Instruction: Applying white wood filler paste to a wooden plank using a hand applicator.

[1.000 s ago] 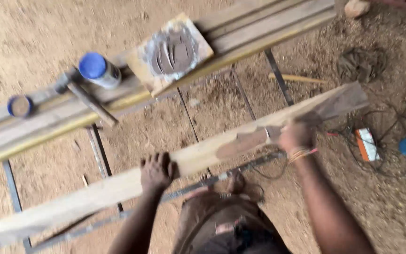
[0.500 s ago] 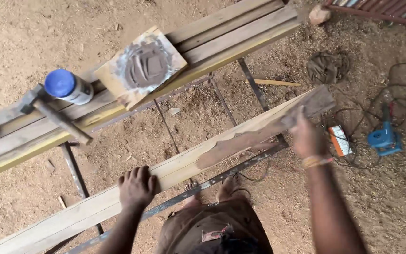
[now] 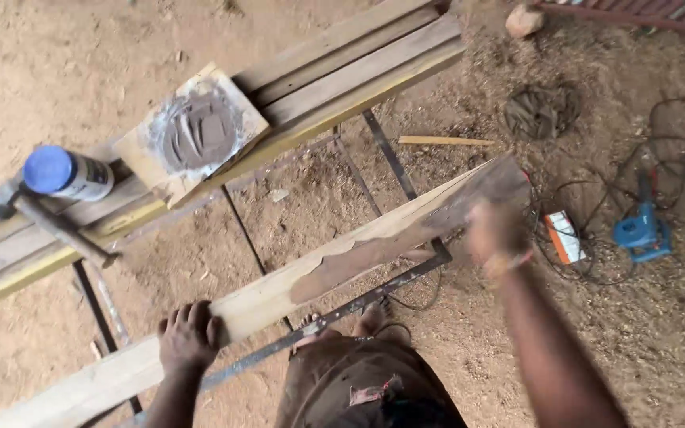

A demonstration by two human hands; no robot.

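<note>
Across the black metal frame (image 3: 406,277) lies one long pale plank (image 3: 279,297) with a darker brown patch, running from lower left to upper right; the left hand (image 3: 188,337) presses flat on it with fingers spread, holding nothing, while the right hand (image 3: 497,234) is blurred near the plank's far end, so I cannot tell whether it grips anything. Beyond it, a stack of planks (image 3: 342,67) carries one square board smeared with grey filler (image 3: 196,135), one blue-capped bottle (image 3: 65,174) and one hammer (image 3: 57,226), and on the sandy ground to the right sit one blue power tool (image 3: 640,234) and one small orange-and-white box (image 3: 564,236) among cables.
</note>
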